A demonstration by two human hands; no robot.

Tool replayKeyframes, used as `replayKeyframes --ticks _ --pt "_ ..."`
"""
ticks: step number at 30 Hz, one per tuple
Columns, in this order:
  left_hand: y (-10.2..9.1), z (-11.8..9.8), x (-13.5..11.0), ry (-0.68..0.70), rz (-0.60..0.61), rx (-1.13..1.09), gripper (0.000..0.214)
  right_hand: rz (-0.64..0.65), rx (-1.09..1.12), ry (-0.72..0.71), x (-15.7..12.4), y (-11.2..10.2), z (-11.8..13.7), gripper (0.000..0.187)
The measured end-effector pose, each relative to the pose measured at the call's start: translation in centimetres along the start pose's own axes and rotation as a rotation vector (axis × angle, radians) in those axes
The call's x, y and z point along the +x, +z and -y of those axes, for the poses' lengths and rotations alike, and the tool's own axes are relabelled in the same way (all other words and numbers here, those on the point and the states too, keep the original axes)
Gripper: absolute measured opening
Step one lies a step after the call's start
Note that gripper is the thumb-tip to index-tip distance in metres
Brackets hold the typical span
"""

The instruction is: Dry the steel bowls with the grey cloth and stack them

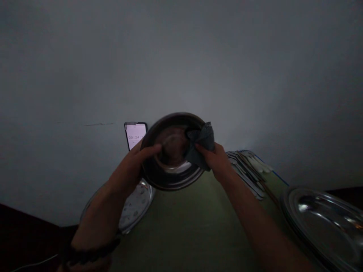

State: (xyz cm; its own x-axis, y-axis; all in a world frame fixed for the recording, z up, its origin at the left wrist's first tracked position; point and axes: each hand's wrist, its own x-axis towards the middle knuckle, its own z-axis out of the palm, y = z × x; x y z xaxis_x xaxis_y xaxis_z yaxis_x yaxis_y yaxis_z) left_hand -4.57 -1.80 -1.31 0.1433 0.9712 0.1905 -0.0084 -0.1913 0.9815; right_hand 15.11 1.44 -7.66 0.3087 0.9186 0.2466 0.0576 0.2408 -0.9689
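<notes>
A round, shiny metal plate (170, 179) with a raised rim is held up above the table, its inner side facing me. My left hand (136, 162) is closed on the plate's left edge, thumb laid over the inside. At the right edge, my right hand (217, 158) pinches a grey cloth (200, 145) that is folded over the rim and pressed against the plate. The fingers behind the plate are hidden on both sides. A dark beaded bracelet circles my left wrist.
A lit phone (135, 134) showing a timer leans against the pale wall (181, 56). Behind my left forearm lies a metal tray (137, 204). Several pieces of cutlery (246, 170) rest at the right on the green tabletop (181, 226), near stacked oval metal platters (323, 223).
</notes>
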Motion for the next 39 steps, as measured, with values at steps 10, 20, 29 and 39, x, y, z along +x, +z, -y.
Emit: replayKeyframes --ticks 10,20,29,39 --pt "0.4 0.5 -0.2 -0.054 0.234 0.271 0.032 -0.026 -0.721 -0.482 -0.6 -2.3 2.9 0.015" --pt "0.9 0.4 -0.7 0.009 0.26 0.318 0.027 -0.115 -0.664 -0.653 -0.8 -1.4 1.7 0.014" --pt "3.0 0.3 -0.5 0.078 -0.172 -0.102 0.03 -0.159 0.068 0.016 -1.3 3.0 -2.8 0.04" --pt "-0.7 0.9 -0.1 -0.235 0.284 -0.031 0.04 0.088 -0.297 -0.257 1.0 -1.7 -1.1 0.029"
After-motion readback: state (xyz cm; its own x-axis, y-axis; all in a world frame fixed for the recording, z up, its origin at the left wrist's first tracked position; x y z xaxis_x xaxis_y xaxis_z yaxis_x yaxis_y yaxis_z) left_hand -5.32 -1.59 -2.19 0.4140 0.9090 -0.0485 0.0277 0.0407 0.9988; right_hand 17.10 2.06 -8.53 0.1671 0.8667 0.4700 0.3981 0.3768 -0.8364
